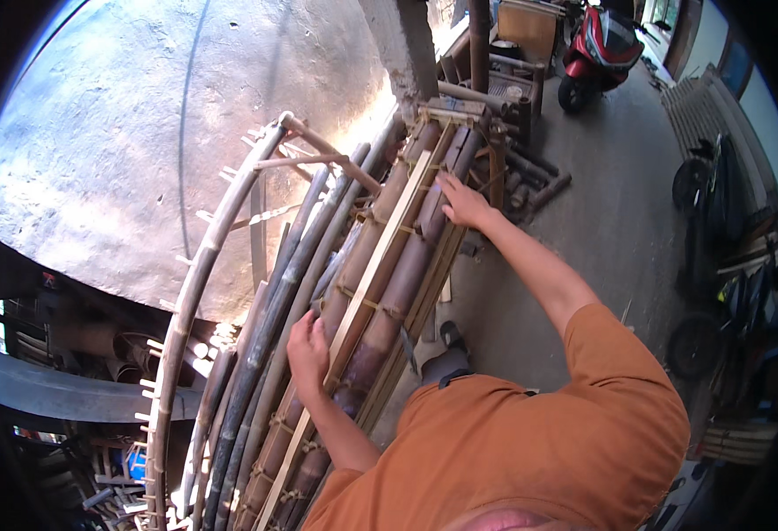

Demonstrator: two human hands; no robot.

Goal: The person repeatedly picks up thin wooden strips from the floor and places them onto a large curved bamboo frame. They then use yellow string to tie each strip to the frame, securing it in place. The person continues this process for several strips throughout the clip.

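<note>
Two thick brown bamboo poles [404, 273] lie side by side in a long lashed frame, with yellowish ties around them at intervals. Along their middle runs a pale, flat bamboo strip [371, 274]. My right hand [464, 203] rests near the far end of the right-hand pole, fingers stretched out, holding nothing. Beside the left-hand pole, nearer to me, is my left hand [307, 354]. Its fingers are loosely bent and apart, with nothing visible in them; whether it touches the pole I cannot tell.
Dark bamboo poles [275, 310] and a curved pegged bamboo frame [205, 265] stand at the left, before a pale wall [123, 159]. Short bamboo pieces [544, 190] lie past the far end. A red scooter [599, 49] stands at the back right, and a dark bicycle [698, 257] at right.
</note>
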